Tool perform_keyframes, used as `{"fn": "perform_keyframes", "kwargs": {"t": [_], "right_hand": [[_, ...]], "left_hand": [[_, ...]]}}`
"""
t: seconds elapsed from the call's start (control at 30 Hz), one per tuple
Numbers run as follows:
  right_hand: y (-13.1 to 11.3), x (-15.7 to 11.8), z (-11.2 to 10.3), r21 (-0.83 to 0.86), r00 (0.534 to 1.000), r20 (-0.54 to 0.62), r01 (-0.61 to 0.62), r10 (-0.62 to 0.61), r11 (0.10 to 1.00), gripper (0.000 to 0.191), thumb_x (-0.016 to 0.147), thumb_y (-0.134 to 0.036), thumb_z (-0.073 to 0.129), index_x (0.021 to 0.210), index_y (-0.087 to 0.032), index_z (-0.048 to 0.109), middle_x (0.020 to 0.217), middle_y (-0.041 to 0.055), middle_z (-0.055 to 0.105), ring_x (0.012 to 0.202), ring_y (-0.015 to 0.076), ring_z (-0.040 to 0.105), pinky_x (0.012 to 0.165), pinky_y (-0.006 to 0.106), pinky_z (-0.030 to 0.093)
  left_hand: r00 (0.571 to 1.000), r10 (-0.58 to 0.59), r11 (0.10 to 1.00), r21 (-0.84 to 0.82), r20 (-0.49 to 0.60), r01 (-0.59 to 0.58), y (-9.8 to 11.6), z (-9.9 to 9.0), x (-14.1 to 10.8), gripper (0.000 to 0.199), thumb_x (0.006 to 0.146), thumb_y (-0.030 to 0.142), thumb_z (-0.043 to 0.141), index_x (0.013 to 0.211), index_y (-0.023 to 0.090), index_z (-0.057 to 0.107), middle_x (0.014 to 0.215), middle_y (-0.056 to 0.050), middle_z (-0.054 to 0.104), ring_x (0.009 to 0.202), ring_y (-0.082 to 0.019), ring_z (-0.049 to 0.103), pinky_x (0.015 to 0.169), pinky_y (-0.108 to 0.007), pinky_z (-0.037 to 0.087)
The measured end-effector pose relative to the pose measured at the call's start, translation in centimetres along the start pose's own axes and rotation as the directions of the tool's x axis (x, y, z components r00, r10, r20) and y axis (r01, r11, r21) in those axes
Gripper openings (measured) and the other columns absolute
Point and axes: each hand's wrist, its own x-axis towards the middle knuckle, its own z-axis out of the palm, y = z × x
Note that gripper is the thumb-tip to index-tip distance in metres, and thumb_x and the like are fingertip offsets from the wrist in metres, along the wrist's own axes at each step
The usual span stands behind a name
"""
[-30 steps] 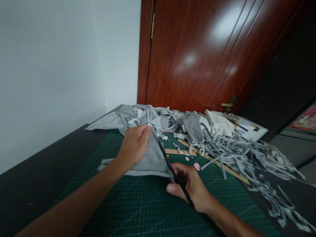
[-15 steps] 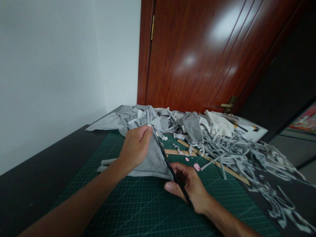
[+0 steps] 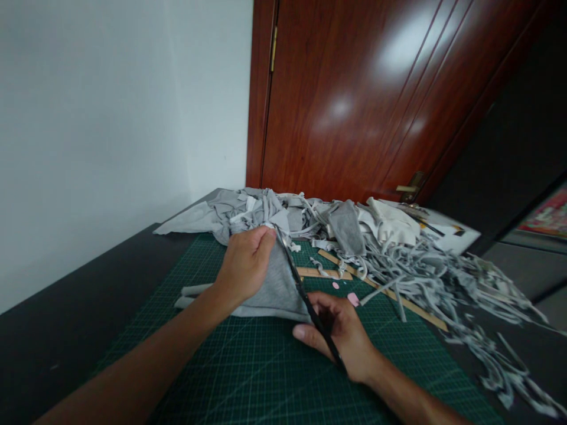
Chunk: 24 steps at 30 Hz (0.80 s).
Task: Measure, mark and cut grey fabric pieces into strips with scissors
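My left hand [image 3: 248, 262] pinches the far corner of a grey piece of fabric [image 3: 279, 286], holding it up over the green cutting mat [image 3: 248, 366]. My right hand [image 3: 339, 330] is closed around the handles of black scissors [image 3: 305, 295]. Their long blades run along the right edge of the fabric, with the tips close to my left fingers. Part of the fabric is hidden behind my left hand and forearm.
Crumpled grey cloth [image 3: 221, 215] lies along the back of the dark table [image 3: 66, 319]. To the right spread many cut fabric strips [image 3: 425, 277]. Wooden rulers [image 3: 325, 273] and pink scraps [image 3: 353, 299] rest on the mat. A wooden door [image 3: 345, 106] stands behind.
Both hands keep their grip and hardly move. My left hand and the scissors have shifted very slightly.
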Motion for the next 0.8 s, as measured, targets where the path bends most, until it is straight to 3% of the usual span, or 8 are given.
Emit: {"fn": "perform_keyframes", "kwargs": {"t": [0.57,0.8], "right_hand": [[0.4,-0.1,-0.4,-0.067,1.000,-0.013,-0.026,0.025,0.997,0.040,0.079,-0.050,0.095,0.087,-0.018,0.071,0.061,-0.0080,0.045,0.053,0.0094,0.033,0.048,0.025,0.021],[-0.5,0.6,-0.5,-0.004,0.993,-0.111,-0.047,0.046,0.999,0.049,0.075,-0.059,0.094,0.085,-0.019,0.069,0.053,-0.0082,0.052,0.044,0.0091,0.042,0.043,0.022,0.028]], "left_hand": [[1.000,0.002,1.000,-0.024,0.012,-0.002,-0.1,0.0,0.1,0.042,0.101,0.038,0.041,0.062,0.024,0.041,0.055,0.005,0.038,0.055,-0.015,0.044,0.062,-0.033,0.027],[0.999,-0.043,0.997,-0.060,-0.016,0.042,-0.1,-0.3,0.2,0.041,0.100,0.040,0.043,0.062,0.024,0.043,0.057,0.004,0.043,0.058,-0.016,0.046,0.062,-0.033,0.030]]}}
